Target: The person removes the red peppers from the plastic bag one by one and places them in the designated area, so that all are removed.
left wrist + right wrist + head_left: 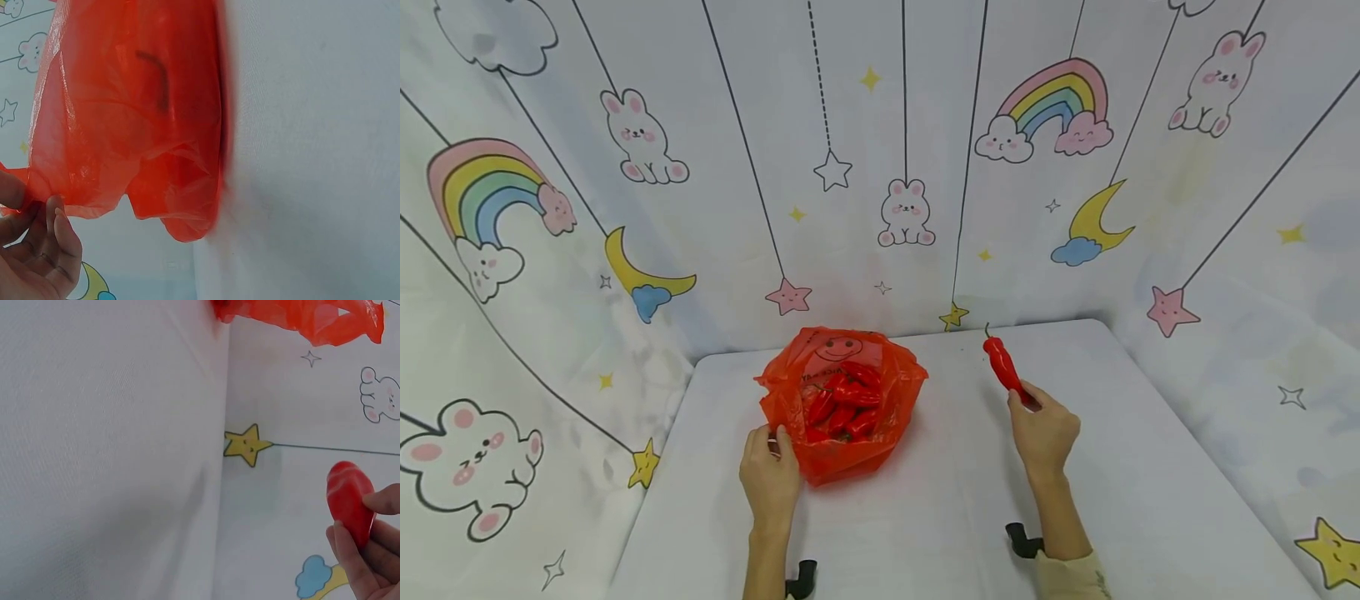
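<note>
An orange-red plastic bag (891,442) stands on the table with its mouth spread wide, and several red chili peppers (842,400) lie inside it. My left hand (769,475) pinches the bag's edge at its near left side, thumb against fingers in the left wrist view. To the right of the bag, my right hand (1047,429) holds a single red chili pepper (1000,360) by its lower end, with the green stem pointing up and away. In the right wrist view that pepper (349,500) sits between thumb and fingers, raised above the table.
The white table (955,517) runs back to a cloth backdrop (865,108) printed with rabbits, stars and rainbows. Black wrist mounts (1024,542) show on both forearms near the table's front.
</note>
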Demonstrator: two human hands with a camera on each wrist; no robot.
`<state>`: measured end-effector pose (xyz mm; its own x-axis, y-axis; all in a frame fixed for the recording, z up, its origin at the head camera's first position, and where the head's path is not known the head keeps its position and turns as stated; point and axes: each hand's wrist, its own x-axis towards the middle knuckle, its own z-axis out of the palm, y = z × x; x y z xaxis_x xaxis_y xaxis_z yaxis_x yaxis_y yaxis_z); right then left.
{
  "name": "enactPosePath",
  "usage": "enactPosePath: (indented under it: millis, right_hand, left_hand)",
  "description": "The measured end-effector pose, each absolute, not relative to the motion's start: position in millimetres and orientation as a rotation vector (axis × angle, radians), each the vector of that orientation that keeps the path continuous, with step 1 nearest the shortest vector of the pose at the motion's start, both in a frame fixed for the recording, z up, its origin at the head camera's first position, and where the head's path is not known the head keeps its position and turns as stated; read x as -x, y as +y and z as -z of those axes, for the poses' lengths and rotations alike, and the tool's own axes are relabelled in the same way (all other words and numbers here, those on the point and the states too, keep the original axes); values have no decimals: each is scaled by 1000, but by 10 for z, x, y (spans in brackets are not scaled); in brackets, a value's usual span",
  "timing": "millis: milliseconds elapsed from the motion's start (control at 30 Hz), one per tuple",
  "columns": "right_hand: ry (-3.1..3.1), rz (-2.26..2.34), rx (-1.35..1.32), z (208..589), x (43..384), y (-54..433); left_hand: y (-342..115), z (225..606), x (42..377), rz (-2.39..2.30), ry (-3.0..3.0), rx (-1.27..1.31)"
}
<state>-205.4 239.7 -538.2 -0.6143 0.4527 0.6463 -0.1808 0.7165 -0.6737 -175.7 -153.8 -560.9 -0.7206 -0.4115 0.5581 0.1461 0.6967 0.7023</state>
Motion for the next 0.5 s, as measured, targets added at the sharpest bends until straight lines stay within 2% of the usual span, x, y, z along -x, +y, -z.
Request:
enactPosePath:
  millis: [500]
  right_hand:
    - [-2070,-901,335,5544,2083,2660]
  left_hand:
    - [-1543,5613,1759,991,-2185,-217]
